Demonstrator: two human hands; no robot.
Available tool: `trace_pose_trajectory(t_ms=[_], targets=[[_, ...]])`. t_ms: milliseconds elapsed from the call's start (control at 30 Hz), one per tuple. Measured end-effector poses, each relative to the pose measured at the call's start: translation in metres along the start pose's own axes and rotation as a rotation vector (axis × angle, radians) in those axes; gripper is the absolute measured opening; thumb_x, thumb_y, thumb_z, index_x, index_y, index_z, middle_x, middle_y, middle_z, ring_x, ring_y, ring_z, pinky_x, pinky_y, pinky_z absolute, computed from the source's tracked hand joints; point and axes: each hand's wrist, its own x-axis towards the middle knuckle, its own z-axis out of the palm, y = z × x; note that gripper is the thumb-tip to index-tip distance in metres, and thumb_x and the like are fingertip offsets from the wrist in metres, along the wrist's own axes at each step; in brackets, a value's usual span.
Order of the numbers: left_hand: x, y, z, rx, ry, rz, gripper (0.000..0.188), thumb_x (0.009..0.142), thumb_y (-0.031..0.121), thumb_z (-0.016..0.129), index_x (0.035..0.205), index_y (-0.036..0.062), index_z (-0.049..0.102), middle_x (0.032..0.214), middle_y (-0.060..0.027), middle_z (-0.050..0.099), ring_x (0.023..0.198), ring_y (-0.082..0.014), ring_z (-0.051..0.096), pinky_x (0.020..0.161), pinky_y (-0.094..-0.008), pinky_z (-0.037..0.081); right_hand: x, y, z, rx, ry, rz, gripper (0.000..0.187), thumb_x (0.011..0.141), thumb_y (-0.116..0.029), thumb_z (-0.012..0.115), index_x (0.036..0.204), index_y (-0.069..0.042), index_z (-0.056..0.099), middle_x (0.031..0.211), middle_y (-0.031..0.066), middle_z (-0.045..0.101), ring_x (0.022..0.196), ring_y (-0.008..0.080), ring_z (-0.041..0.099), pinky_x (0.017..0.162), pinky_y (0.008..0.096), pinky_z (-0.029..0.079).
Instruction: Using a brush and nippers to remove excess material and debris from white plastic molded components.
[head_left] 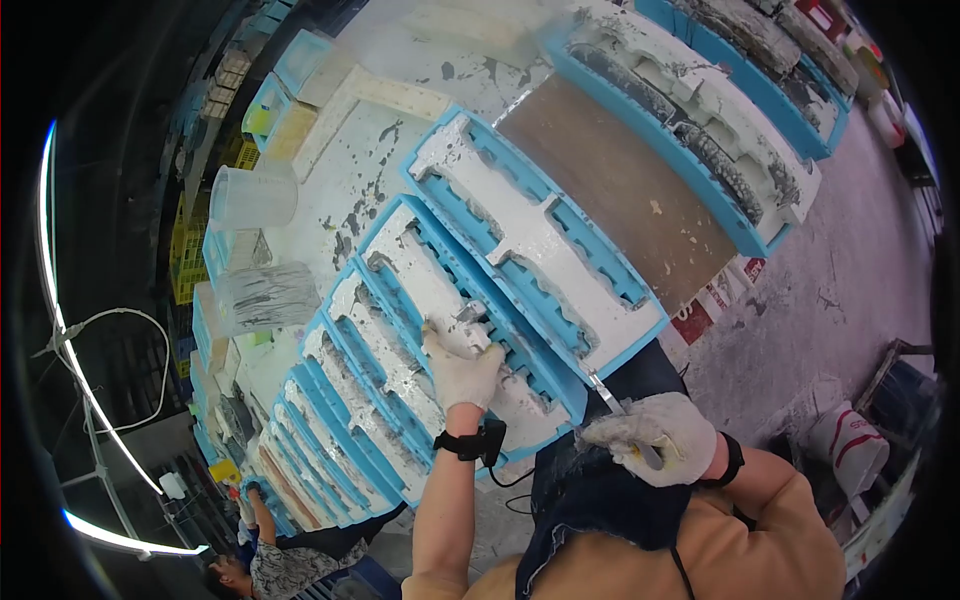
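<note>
My left hand (465, 375), in a white glove, lies on a long blue mold (560, 415) filled with white plaster (425, 285). Its thumb and fingers are spread apart beside a rough whitish lump (472, 325) in the plaster; whether they press on it is hard to see. To the right, near my body, my gloved right hand (665, 440) is closed around a metal scraper (608, 395). The scraper's narrow blade points up-left toward the near corner of a second filled mold (540, 250), whose plaster has a smooth face with notched edges.
More filled blue molds (330, 440) line the table to the left. A brown board (625, 190) and another mold (670, 120) lie at the far right. Clear plastic buckets (265, 297) stand at the back left. Another person (290, 565) works at the lower left.
</note>
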Motion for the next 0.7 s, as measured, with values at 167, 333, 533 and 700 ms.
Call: trace_pose_trajectory(t_ms=[167,333,533,700], targets=[[-0.003,-0.011,-0.022,-0.586,-0.146,-0.052,0.101,0.073,0.007,0.076,0.153,-0.0076,0.016,0.123,-0.0218,0.062,0.102,-0.0247,0.066,0.088,-0.0338,0.055,0.002,-0.006,-0.005,-0.010,0.024,0.001,0.040,0.081,-0.010,0.072,0.120,-0.016,0.070,0.083,0.0048,0.070,0.068,0.0256,0.065,0.062,0.0345,0.053],[0.004,-0.037,-0.025,-0.554,-0.101,-0.029,0.104,0.069,0.011,0.081,0.151,-0.0093,0.020,0.118,-0.0224,0.063,0.099,-0.0259,0.067,0.085,-0.0346,0.055,0.019,-0.013,-0.004,-0.044,0.009,-0.001,0.038,0.081,-0.011,0.073,0.119,-0.014,0.071,0.082,0.0050,0.070,0.066,0.0254,0.064,0.061,0.0340,0.052],[0.000,-0.025,-0.042,-0.730,-0.168,-0.073,0.095,0.072,0.000,0.070,0.152,-0.0072,0.019,0.113,-0.0198,0.061,0.092,-0.0231,0.066,0.078,-0.0341,0.059,0.039,-0.012,0.009,-0.021,0.007,0.031,0.038,0.082,-0.013,0.073,0.120,-0.015,0.071,0.081,0.0057,0.069,0.066,0.0257,0.064,0.061,0.0341,0.051],[0.007,-0.042,-0.064,-1.156,-0.264,-0.142,0.083,0.079,0.001,0.063,0.152,-0.0039,0.022,0.117,-0.0205,0.060,0.095,-0.0254,0.067,0.079,-0.0361,0.060,0.056,-0.015,0.012,-0.083,-0.079,0.073,0.038,0.083,-0.015,0.073,0.121,-0.017,0.071,0.083,0.0044,0.070,0.067,0.0254,0.064,0.062,0.0344,0.051]])
